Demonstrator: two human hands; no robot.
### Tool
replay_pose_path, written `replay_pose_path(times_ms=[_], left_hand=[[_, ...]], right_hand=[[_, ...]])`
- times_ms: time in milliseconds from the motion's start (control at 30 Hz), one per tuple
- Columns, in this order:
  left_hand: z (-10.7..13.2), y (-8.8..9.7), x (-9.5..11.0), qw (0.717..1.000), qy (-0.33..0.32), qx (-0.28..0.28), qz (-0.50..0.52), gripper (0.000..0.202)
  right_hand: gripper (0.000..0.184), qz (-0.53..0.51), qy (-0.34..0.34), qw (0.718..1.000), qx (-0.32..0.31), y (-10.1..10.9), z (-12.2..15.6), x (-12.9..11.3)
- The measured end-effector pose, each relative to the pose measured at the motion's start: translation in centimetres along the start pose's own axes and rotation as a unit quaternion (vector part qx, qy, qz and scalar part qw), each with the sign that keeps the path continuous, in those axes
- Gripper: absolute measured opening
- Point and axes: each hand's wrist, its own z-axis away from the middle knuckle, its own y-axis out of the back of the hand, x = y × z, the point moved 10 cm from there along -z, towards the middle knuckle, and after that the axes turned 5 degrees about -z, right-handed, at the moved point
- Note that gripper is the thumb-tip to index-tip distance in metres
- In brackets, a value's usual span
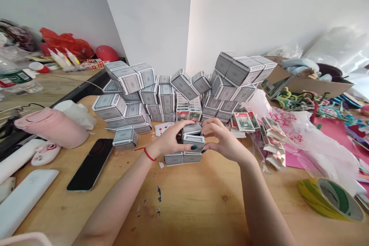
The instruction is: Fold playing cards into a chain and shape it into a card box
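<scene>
In the middle of the table, low boxes covered with grey-backed playing cards (174, 158) form a small stack. My left hand (173, 138) wraps round the left side of an upper playing-card box (188, 143), its thumb lying along the front face. On the right side of that box my right hand (220, 138) curves its fingers and thumb against the edges. The backs of the boxes between my hands are partly hidden. Behind them rises a larger wall of similar playing-card boxes (166, 98), with stepped, tilted blocks at both ends.
Red and green card packs (243, 121) and opened cartons (273, 142) lie right, near yellow tape (330, 199) and a plastic bag (314, 142). On the left are a black phone (90, 164), a pink pouch (53, 127) and a white power bank (27, 200). Loose cards (163, 127) lie behind my left hand.
</scene>
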Motion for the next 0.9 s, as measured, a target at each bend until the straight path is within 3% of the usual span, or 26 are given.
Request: replay_pose_path(times_ms=[467,900], left_hand=[[-0.2,-1.3,-1.3,0.998,-0.014,-0.052,-0.02,0.062],[-0.2,-1.0,-1.5,0.997,0.001,-0.043,-0.061,0.059]], right_hand=[[0.018,0.081,0.017,0.995,-0.057,-1.9,-0.4,0.1],[0.015,0.146,0.025,0.989,-0.017,-1.7,-0.5,-1.3]])
